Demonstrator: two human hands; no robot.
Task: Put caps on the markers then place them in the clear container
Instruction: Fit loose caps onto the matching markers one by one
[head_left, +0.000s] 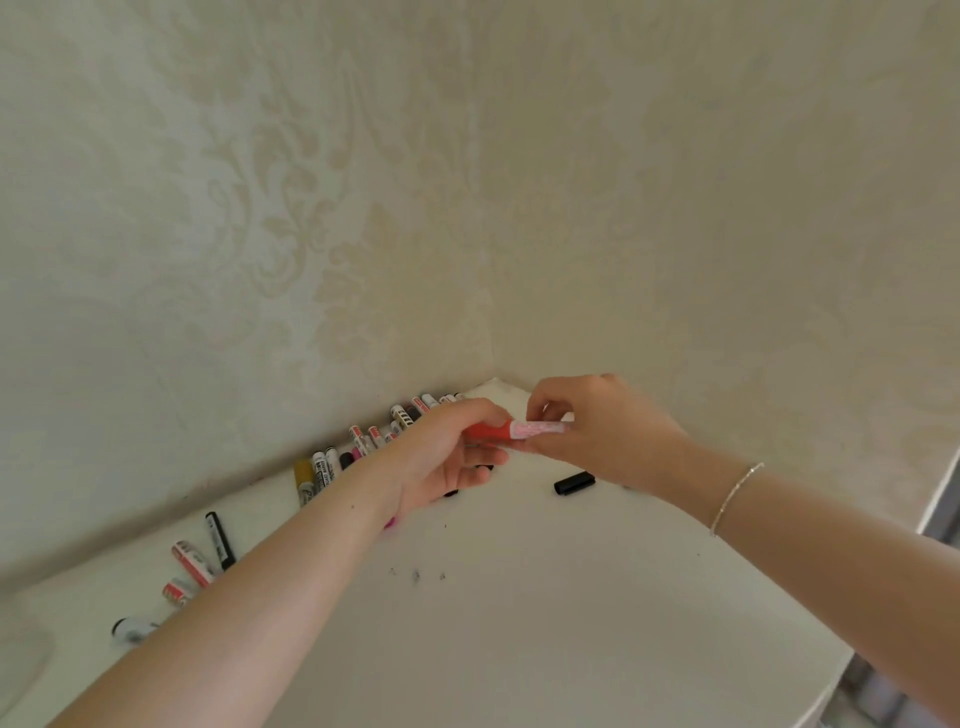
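Note:
A red marker (535, 429) with a white printed barrel lies level between both hands above the white table (519, 597). My left hand (441, 457) grips its red cap end. My right hand (597, 431) pinches the white barrel end. Several loose markers (332, 462) lie in a row along the left wall. A black cap (574, 483) lies on the table under my right wrist. No clear container is in view.
More markers (197, 561) lie scattered at the left of the table, one black-capped marker (132, 629) near its left edge. Patterned wallpaper walls meet in a corner (493, 376) behind the hands. The table's curved front edge (831, 680) runs at the lower right.

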